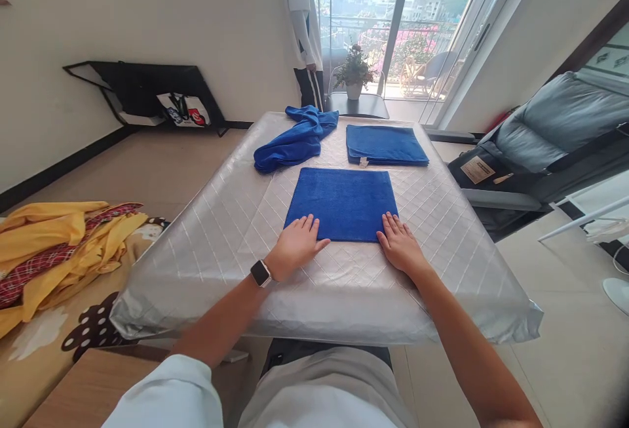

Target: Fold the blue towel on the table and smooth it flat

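A blue towel (346, 204), folded into a flat rectangle, lies before me on the silver quilted table cover (216, 238). At its near left corner rests my left hand (297, 244), open, fingers lying flat on the edge; a watch is on that wrist. My right hand (400, 241) is open too, its fingertips touching the near right corner. Behind the towel on the right is a folded blue stack (386, 143) with a small white tag. A crumpled blue cloth (299, 136) lies at the far left of the table.
A potted plant (354, 71) stands on a dark chair (358, 105) beyond the table, near a glass door. A person stands beside it. Yellow and plaid cloths (63, 251) lie at the left. A grey recliner (565, 126) is at the right.
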`<state>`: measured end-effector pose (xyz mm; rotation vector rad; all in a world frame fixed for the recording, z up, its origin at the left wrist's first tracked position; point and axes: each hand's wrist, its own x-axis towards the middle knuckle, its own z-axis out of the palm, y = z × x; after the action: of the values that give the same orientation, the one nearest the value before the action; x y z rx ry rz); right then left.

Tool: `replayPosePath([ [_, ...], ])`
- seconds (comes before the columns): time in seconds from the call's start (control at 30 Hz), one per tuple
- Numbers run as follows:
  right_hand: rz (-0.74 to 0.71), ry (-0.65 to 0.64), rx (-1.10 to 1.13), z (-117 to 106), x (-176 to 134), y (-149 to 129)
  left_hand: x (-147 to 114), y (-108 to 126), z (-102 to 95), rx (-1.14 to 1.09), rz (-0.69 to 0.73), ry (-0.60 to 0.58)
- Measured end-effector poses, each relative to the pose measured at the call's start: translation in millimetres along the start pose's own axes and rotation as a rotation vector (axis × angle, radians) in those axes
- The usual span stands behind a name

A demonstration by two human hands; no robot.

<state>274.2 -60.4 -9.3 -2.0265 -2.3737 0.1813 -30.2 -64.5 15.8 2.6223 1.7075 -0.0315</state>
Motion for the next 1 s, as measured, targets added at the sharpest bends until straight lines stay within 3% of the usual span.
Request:
replayPosePath([
  [0.13,-0.014,0.01,-0.004,-1,-1,1,47,60,-6.8,-0.072,0.257,0.161],
  [0.2,-0.018,0.005,-0.018,-2,-2,2,74,85,-2.2,-0.106,0.32,0.22],
  [0.27,-0.02,-0.003,-0.031,-2,-2,2,94,99,6.2,-0.125,0.326,0.238],
  [0.37,-0.022,-0.012,-0.039,-3,-2,2,103,100,18.7,-0.151,0.282,0.205],
  [0.6,-0.013,-0.028,-0.023,-5,-3,1,64,56,23.2,-0.138,0.241,0.114],
  [0.87,0.003,-0.05,-0.026,-8,-3,0,5,-40,32.0,-0.084,-0.105,0.061],
  [1.0,0.002,-0.043,-0.033,-7,-2,1,-13,-54,39.9,-0.066,-0.139,0.081],
])
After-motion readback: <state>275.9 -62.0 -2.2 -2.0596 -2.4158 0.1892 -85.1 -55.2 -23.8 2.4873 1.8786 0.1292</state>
